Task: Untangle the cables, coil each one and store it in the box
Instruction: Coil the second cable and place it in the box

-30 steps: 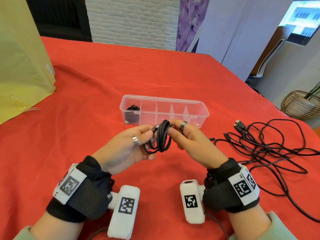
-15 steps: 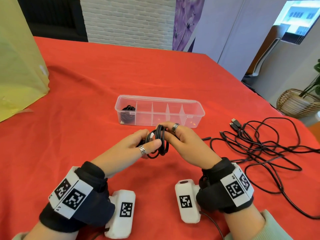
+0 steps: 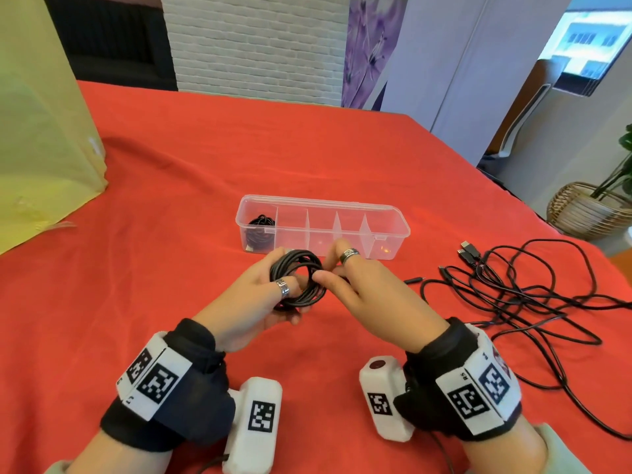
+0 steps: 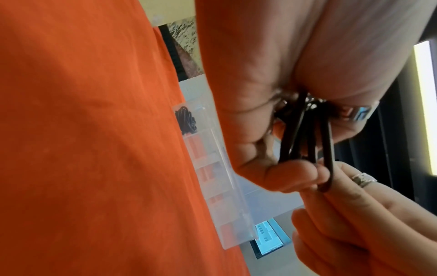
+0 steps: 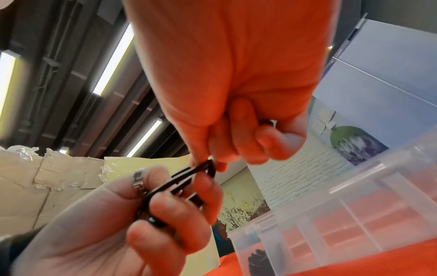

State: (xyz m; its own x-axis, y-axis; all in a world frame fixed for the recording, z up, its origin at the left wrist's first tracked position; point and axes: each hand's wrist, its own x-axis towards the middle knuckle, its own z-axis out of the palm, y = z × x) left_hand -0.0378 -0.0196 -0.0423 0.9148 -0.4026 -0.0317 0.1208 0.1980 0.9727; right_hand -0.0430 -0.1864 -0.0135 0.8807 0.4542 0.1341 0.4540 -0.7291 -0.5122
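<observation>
Coiled cable (image 3: 297, 281) pinched between both hands, above table.

Wore black fabric wrist wraps (image 3: 191, 401) on both wrists. White band (image 3: 154, 381) with black square fiducial markers over left wrap; similar white band (image 3: 478, 395) with markers and small "R5" print over right wrap. Carried white box-shaped camera unit (image 3: 256, 429) under left wrist, one black marker on face; matching white unit (image 3: 384, 398) under right wrist, dark red round button on top, thin black lead trailing below. Silver patterned ring (image 3: 283, 288) on left hand finger; wider silver ring (image 3: 349, 255) on right hand finger. Pale green sleeve cuffs (image 3: 561, 449) at forearms.
</observation>
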